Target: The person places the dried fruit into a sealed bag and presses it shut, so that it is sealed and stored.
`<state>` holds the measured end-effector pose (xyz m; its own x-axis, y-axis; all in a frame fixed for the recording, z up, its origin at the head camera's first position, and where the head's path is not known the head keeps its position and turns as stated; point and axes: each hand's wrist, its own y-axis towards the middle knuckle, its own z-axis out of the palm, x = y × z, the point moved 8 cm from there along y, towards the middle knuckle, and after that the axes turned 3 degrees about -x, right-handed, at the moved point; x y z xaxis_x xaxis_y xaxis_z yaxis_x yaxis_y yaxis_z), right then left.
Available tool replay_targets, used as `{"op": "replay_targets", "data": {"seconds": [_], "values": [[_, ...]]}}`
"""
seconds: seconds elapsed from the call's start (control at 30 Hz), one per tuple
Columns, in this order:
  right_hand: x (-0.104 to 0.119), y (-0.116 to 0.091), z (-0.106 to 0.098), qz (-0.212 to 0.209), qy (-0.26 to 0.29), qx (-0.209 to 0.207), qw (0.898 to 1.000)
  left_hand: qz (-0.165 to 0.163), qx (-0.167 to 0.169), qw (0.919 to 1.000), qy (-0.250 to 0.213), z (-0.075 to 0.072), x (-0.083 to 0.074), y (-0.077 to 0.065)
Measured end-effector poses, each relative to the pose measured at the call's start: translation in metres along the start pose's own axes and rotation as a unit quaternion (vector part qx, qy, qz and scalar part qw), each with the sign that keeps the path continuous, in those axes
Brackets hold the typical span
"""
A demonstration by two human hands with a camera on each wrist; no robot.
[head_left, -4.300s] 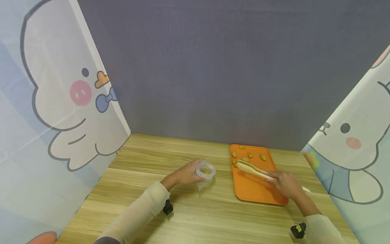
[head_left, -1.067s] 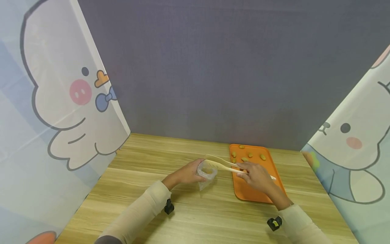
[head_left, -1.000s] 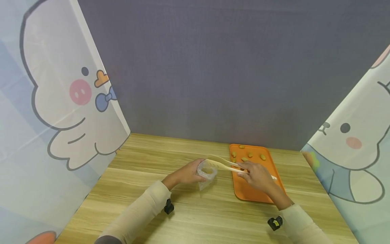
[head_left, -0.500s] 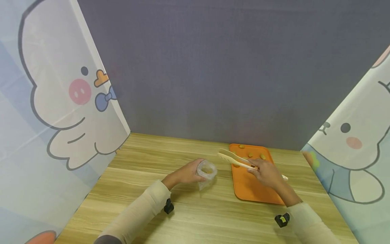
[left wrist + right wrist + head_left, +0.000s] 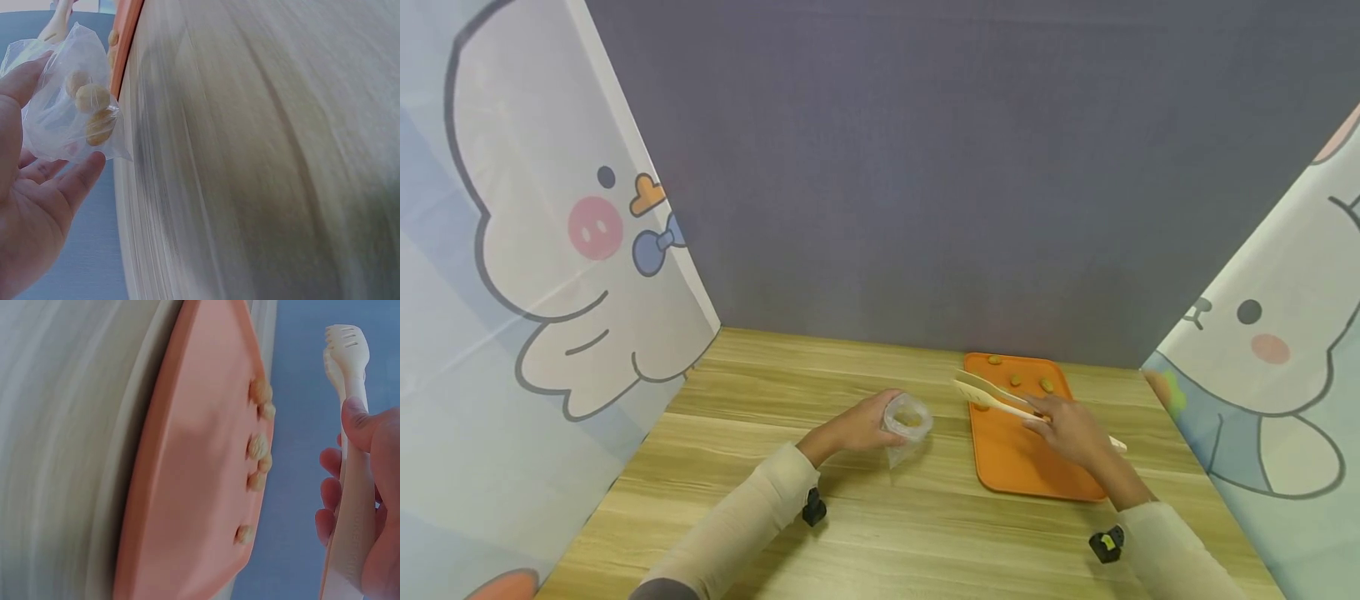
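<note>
A clear plastic bag [image 5: 904, 447] hangs with its mouth up in my left hand [image 5: 859, 425], gripped at the rim between thumb and fingers. Through its film, in the left wrist view, several tan, nut-like lumps [image 5: 92, 98] show in the lower part. My right hand [image 5: 1067, 429] holds cream plastic tongs [image 5: 351, 500] around their middle. Their slotted tips stand a little apart above the left edge of an orange tray [image 5: 1022, 462], and I see nothing between them. More tan lumps [image 5: 1047, 385] lie towards the tray's far end, some hidden behind the tongs.
The wood-grain table [image 5: 865, 533] carries the tray on its right side. A grey panel [image 5: 880, 183] rises behind it, and cartoon-printed sheets [image 5: 535, 208] flank both sides. Small black wrist cameras [image 5: 813, 507] hang under each sleeve.
The tongs went from the tray to above the bag's mouth, then moved back right over the tray. My left hand and the bag have stayed almost in place.
</note>
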<state>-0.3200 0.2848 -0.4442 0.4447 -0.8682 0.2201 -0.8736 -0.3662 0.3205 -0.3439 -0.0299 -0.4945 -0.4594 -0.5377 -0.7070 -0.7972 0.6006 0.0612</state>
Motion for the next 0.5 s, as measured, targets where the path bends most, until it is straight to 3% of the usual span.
{"op": "replay_targets", "data": {"seconds": [0.5], "values": [[-0.026, -0.014, 0.005, 0.018, -0.033, 0.014, 0.999, -0.002, -0.002, 1.0000, 0.007, -0.001, 0.001, -0.003]]}}
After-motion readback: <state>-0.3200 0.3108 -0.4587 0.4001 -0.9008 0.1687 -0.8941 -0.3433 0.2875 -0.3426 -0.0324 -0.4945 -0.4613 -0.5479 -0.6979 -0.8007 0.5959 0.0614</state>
